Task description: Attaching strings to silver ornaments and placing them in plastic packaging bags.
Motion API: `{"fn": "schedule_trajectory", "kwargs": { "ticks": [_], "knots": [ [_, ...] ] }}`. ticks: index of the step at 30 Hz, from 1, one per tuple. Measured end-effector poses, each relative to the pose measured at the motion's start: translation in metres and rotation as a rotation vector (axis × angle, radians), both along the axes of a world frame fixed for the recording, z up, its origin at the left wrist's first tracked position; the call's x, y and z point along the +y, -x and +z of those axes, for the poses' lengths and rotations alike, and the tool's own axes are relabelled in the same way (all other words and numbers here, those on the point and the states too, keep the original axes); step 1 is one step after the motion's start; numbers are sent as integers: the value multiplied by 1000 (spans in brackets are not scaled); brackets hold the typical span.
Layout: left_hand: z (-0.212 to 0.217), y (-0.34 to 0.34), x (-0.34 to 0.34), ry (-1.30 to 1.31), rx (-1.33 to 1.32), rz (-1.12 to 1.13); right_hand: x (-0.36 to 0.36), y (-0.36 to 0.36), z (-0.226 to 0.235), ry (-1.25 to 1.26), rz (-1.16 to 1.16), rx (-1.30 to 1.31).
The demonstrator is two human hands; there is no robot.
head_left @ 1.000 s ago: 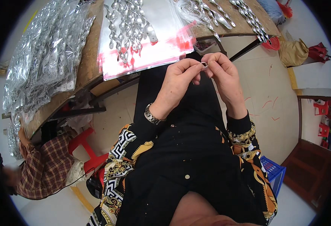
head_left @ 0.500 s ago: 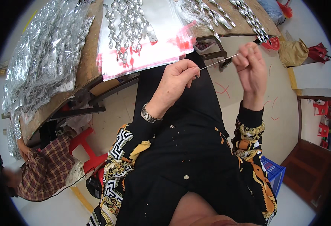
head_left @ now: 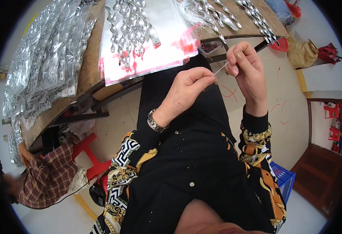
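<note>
A thin pale string (head_left: 221, 68) runs in a short straight line between my two hands, above my dark lap. My left hand (head_left: 187, 89), with a metal watch at its wrist, pinches one end between thumb and fingers. Higher and to the right, my right hand (head_left: 247, 66) is closed on the other end, its fingers curled. Beyond my hands, twisted silver metal strips (head_left: 134, 29) lie on a stack of clear plastic bags (head_left: 140, 72) with red-printed edges. A bundle of white strings (head_left: 192, 13) lies on the table to the right of the bags.
Bagged silver twists (head_left: 46, 54) are heaped on the wooden table (head_left: 91, 58) at left. More twisted strips (head_left: 256, 19) lie at the far right. A person in a checked shirt (head_left: 48, 175) sits by a red stool (head_left: 89, 154). A blue crate (head_left: 283, 179) stands at right.
My right hand has moved left and slightly down, closer to my left hand. The stretch of string showing between them is shorter. My left hand has shifted slightly right.
</note>
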State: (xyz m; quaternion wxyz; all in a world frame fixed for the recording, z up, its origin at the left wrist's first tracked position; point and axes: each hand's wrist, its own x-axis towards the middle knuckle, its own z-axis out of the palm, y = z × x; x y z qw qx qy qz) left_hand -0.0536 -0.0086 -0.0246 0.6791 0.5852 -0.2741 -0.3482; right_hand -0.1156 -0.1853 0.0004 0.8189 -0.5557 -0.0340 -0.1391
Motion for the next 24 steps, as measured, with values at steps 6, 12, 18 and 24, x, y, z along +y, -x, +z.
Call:
{"fn": "schedule_trajectory", "kwargs": {
  "ticks": [6,12,18,24],
  "knots": [
    [-8,-12,16,63,7,46,-47,-4,-9,120,-202,41],
    [-10,-20,23,50,61,77,-75,3,-5,21,-219,60],
    [-4,-12,12,82,61,78,-26,6,9,61,-34,46],
    [1,-10,13,89,60,82,-16,10,11,298,-80,152]
  ]
}}
